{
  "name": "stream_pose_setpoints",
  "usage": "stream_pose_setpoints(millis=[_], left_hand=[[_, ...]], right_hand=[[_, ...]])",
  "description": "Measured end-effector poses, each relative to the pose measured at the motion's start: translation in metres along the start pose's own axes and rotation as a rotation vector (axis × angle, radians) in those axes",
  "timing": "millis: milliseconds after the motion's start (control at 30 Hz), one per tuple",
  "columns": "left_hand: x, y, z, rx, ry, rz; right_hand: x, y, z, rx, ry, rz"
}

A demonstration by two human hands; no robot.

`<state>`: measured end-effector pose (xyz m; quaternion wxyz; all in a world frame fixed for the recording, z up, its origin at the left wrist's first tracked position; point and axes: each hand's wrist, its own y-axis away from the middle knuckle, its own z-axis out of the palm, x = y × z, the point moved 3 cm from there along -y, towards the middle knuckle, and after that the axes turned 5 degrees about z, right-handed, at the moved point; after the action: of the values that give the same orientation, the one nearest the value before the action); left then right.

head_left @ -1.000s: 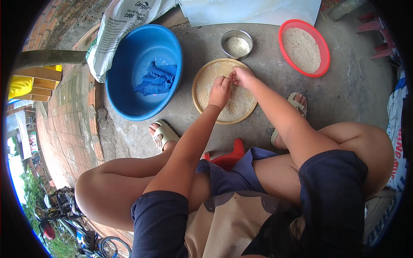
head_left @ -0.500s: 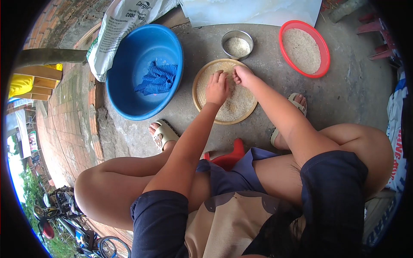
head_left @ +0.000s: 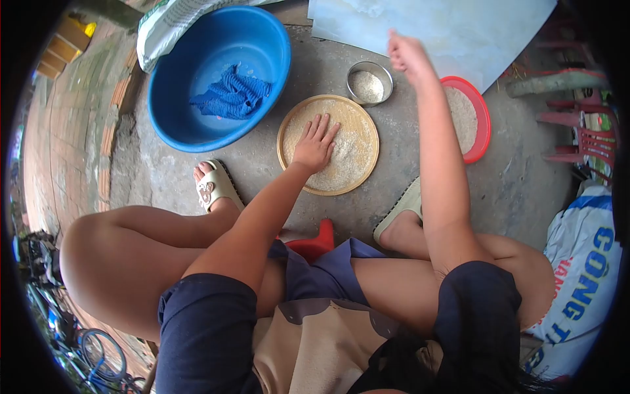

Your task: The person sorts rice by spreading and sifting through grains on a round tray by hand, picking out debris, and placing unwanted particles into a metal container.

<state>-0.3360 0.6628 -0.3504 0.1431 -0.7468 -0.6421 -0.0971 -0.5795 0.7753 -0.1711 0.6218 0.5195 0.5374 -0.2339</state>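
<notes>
My left hand lies palm down with fingers spread on a round woven tray. Pale rice grains are scattered across the tray, some of them beside and under that hand. Out to the far right, my right hand is raised in front of a pale sheet, fingers curled together; anything inside them is hidden. Between the tray and my right hand stands a round metal bowl with rice in it. A red basin of rice sits to the right, partly covered by my right forearm.
A large blue basin holding a wet-looking blue cloth stands at the left. The pale sheet lies at the back. Printed sacks sit at the right, near red plastic chairs. A red stool shows beneath me.
My right hand has left the tray, moving away and to the right. My left hand has flattened and spread onto the tray. The camera view has shifted.
</notes>
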Motion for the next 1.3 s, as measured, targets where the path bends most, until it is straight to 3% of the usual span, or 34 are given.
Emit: stream_pose_setpoints(millis=[100, 133, 200, 367, 433, 500, 533, 600, 700, 800, 833, 900, 1033, 1133, 1167, 1200, 1267, 1300], left_hand=[[0.0, 0.001, 0.003, -0.008, -0.018, -0.004], [-0.002, 0.001, 0.001, 0.004, -0.011, -0.021], [-0.002, 0.002, -0.002, -0.018, 0.004, 0.028], [-0.004, 0.002, -0.001, -0.001, 0.01, 0.029], [-0.003, 0.003, -0.002, 0.005, 0.015, 0.02], [-0.003, 0.003, -0.002, 0.001, 0.026, 0.012], [-0.003, 0.003, -0.002, 0.007, 0.028, 0.008], [-0.004, 0.004, -0.004, 0.031, 0.041, 0.035], [-0.009, 0.003, -0.001, 0.031, 0.065, 0.051], [-0.009, 0.002, 0.0, 0.061, 0.084, 0.039], [-0.009, 0.002, -0.002, 0.061, 0.082, 0.041], [-0.008, 0.001, -0.006, 0.101, 0.089, 0.022], [-0.011, -0.008, -0.01, 0.203, 0.164, -0.016], [-0.015, -0.021, -0.021, 0.214, 0.344, -0.268], [-0.014, -0.026, -0.022, 0.21, 0.333, -0.263], [-0.018, -0.031, -0.022, 0.245, 0.468, -0.396], [-0.029, -0.042, -0.015, 0.203, 0.799, -0.682], [-0.035, -0.048, -0.013, 0.188, 0.794, -0.682]], right_hand=[[-0.035, -0.002, -0.02, 0.37, -0.162, -0.335], [-0.036, -0.002, -0.013, 0.353, -0.147, -0.34], [-0.036, 0.015, -0.002, 0.748, 0.194, -0.698], [0.108, -0.033, 0.023, 0.224, 1.053, -0.253], [0.119, 0.005, 0.041, 0.315, 1.113, -0.196], [0.135, 0.02, 0.047, 0.443, 1.033, -0.632], [0.14, 0.028, 0.05, 0.44, 1.037, -0.637], [0.15, 0.046, 0.064, 0.192, 1.107, -0.694], [0.164, 0.073, 0.074, 0.09, 1.283, -0.876], [0.173, 0.084, 0.073, 0.019, 1.321, -0.89], [0.178, 0.083, 0.072, 0.022, 1.319, -0.892], [0.193, 0.078, 0.07, -0.185, 1.108, -0.676], [0.211, 0.06, 0.069, -0.106, 1.016, -0.538], [0.209, 0.048, 0.078, -0.066, 0.877, -0.467], [0.196, 0.049, 0.085, 0.025, 0.756, -0.472], [0.184, 0.051, 0.091, 0.114, 0.635, -0.471], [0.167, 0.048, 0.108, 0.045, 0.52, -0.441], [0.16, 0.047, 0.113, -0.025, 0.415, -0.412]])
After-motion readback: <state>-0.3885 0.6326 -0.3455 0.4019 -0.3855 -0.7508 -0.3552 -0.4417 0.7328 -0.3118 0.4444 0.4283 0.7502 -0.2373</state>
